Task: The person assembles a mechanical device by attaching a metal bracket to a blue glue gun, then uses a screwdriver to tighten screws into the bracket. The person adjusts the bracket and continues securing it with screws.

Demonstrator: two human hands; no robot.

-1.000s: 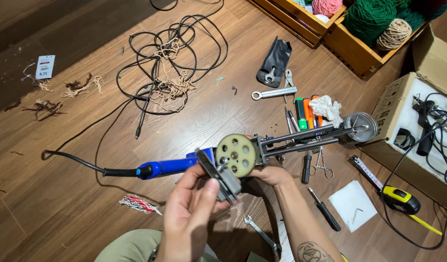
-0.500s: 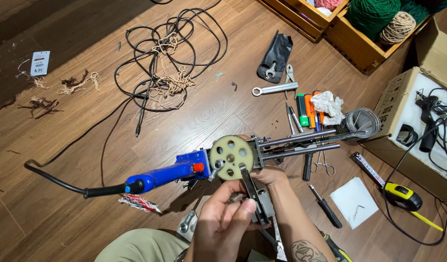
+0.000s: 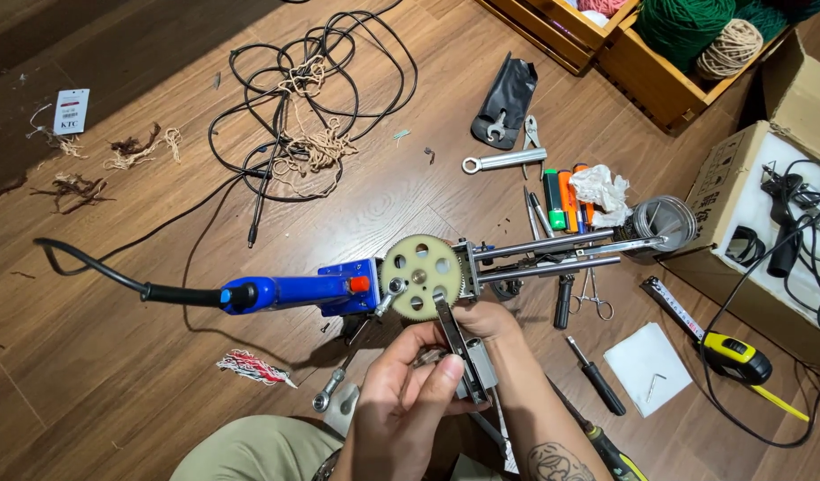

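Tufting gun (image 3: 446, 276): left hand (image 3: 410, 401) pinches metal link (image 3: 459, 347) below gear (image 3: 421, 276); right hand (image 3: 490, 325) clasps frame. Best kept steady, link aligned.

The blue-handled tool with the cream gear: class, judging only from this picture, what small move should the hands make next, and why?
Probably keep the right hand steadying the blue-handled tool while the left hand eases the metal link bar into line below the cream gear. The bar hangs at a slant from the gear's hub, pinched in the left fingers, and the tool is held off the wooden floor.
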